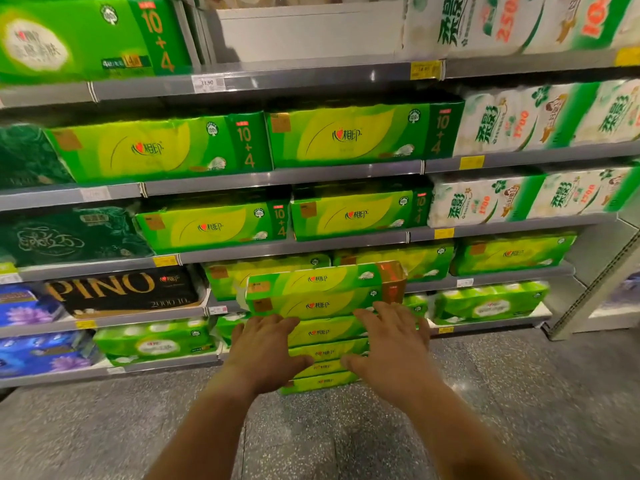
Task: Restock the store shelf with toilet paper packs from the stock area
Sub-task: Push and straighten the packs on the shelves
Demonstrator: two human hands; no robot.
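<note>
A stack of several green and yellow toilet paper packs (322, 306) stands on the floor in front of the store shelf (277, 174). My left hand (266, 348) reaches out with fingers spread over the left part of the stack. My right hand (391, 344) reaches over the right part, fingers spread as well. Both hands hover at or touch the packs; neither curls round one. The shelf rows behind hold matching green packs (346, 136), and the top row has a bare gap (304, 32) in the middle.
White and green packs (540, 116) fill the shelves at right. Dark green (69, 237), black "PINO" (117, 289) and blue packs (38, 351) sit at left. A grey speckled floor (519, 393) spreads in front. A shelf upright (588, 289) stands at far right.
</note>
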